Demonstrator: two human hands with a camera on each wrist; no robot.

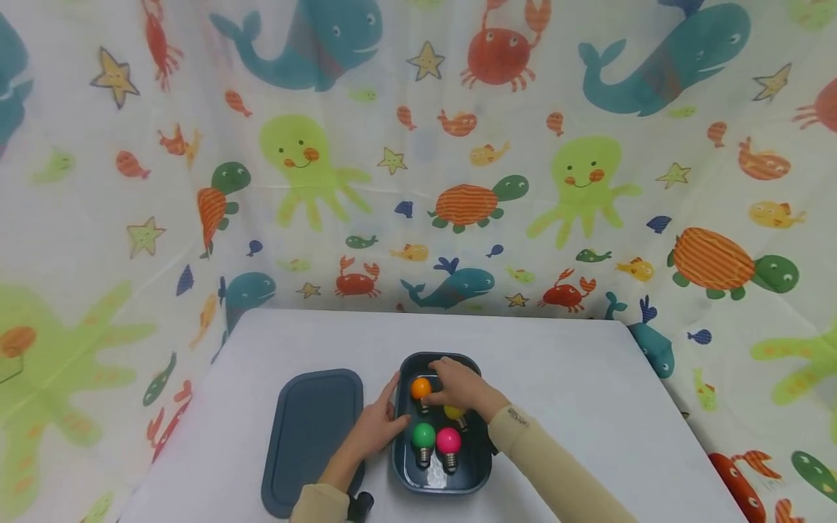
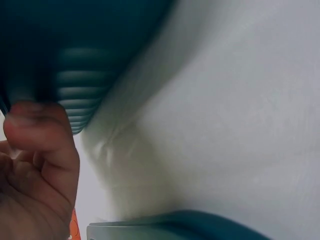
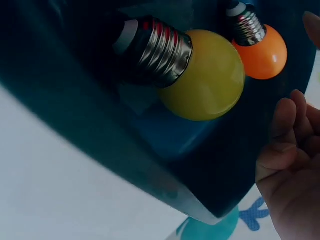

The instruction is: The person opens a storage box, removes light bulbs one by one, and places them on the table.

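A dark blue rectangular box [image 1: 441, 485] holds several colored light bulbs: an orange bulb [image 1: 421, 388], a yellow bulb [image 3: 207, 75], a green bulb [image 1: 423, 436] and a pink bulb [image 1: 448, 441]. My left hand [image 1: 374, 430] holds the box's left side, thumb over the rim and index finger stretched along the wall. Above the far part of the box is my right hand [image 1: 461, 385], thumb and fingers spread near the orange bulb. In the right wrist view its fingers [image 3: 285, 117] stand apart from the bulbs, with nothing between them.
A dark blue lid [image 1: 317, 428] lies flat on the white table [image 1: 556, 378], left of the box. Behind the table hangs a curtain [image 1: 418, 181] printed with sea animals.
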